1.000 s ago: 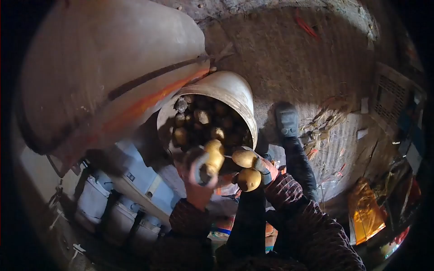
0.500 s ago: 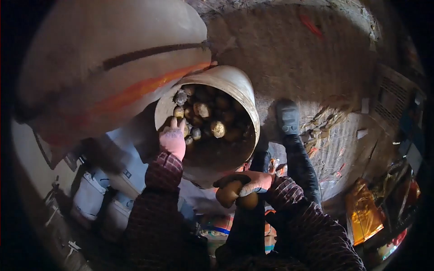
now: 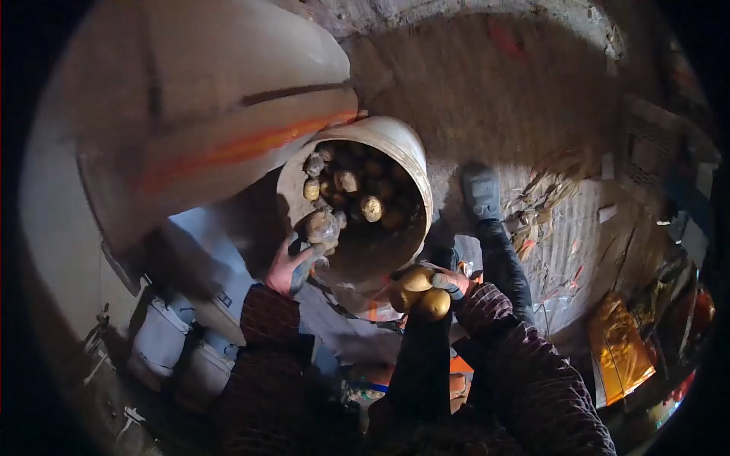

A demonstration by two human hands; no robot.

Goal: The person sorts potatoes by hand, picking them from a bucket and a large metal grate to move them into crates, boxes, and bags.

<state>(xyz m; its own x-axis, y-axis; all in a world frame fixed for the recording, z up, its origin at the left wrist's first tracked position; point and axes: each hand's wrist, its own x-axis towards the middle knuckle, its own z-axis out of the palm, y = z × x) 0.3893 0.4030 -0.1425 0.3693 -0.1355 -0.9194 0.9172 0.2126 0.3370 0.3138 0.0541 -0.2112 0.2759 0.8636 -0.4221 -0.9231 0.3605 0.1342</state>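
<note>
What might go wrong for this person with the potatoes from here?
The right hand grips several potatoes at once, outside the bucket, so one might slip out and drop.

The brownish lumps by the fingers of the left hand are near the bucket's rim and could catch on it.

Dry scraps litter the floor beside one shoe, so a step there might slide.

smooth plastic-looking bucket [image 3: 405, 140], glossy orange wrapper [image 3: 620, 357], ridged cloth-like sleeve [image 3: 536, 372]
</note>
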